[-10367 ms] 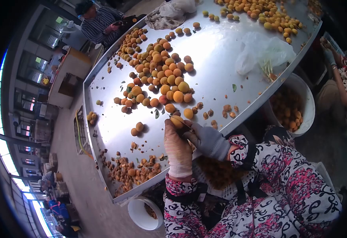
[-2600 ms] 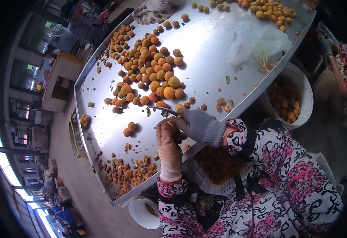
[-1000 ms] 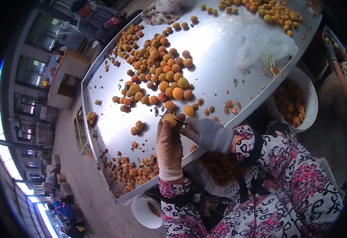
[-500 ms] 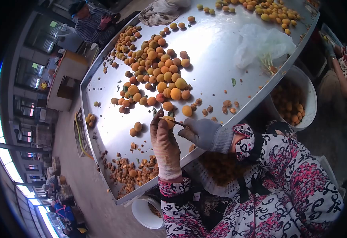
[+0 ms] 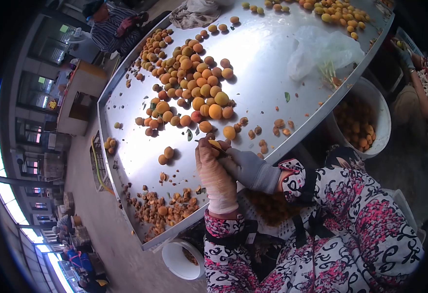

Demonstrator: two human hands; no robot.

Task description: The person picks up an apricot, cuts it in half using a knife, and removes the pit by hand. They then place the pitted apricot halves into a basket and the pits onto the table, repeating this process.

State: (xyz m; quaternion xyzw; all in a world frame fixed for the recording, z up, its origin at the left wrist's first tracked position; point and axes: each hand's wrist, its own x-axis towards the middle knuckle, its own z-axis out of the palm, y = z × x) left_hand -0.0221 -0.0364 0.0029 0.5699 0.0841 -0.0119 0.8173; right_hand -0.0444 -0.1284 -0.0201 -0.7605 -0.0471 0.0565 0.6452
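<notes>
In the head view my left hand, in a pale glove with stained fingers, is closed around an apricot just above the metal table. My right hand, in a grey glove, grips a thin small knife against that fruit; its blade is mostly hidden between the hands. Beyond them lies a large heap of whole apricots. A few shrivelled brown pieces sit to the right. Many pits and torn bits cover the table's near left corner.
The metal table has a raised rim. A plastic bag and a cloth lie on it. A white bucket of fruit stands right, another bucket below left. A basket is under my arms. Another person works across.
My hands have come together and slightly down toward me, with the right hand shifting left. The apricot is now more covered by the fingers, and the knife is less visible.
</notes>
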